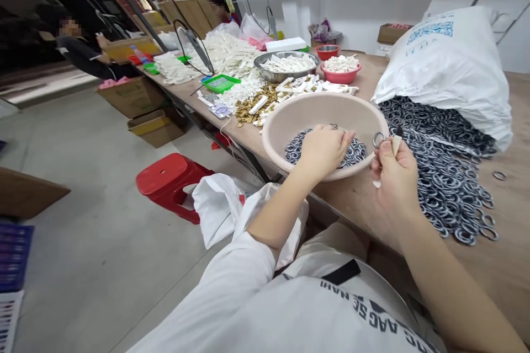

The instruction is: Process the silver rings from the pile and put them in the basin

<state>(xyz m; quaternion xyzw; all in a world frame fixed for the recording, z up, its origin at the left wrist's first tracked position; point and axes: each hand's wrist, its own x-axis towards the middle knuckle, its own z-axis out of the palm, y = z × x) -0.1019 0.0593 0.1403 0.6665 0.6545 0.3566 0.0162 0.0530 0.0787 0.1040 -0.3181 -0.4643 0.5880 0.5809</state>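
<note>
My right hand [395, 174], at the right rim of the beige basin [325, 100], pinches a grey ring [377, 139]. A pale strip [396, 145] with a dark tip also sticks out of its fingers; I cannot tell what it is. Over the basin, my left hand [325, 146] is closed with its fingers bent, and whatever it may hold is hidden. Under it many dark grey rings [295, 146] cover the basin's bottom. Right of my right hand, a large heap of the same rings [447, 185] spills from a white woven sack [447, 60] onto the table.
Behind the basin lie brass-coloured pieces [248, 107], white strips, a green tray [221, 84], a steel bowl [269, 70] and a red bowl [342, 75]. A red stool [165, 176] stands on the floor at left. Two other people sit farther back.
</note>
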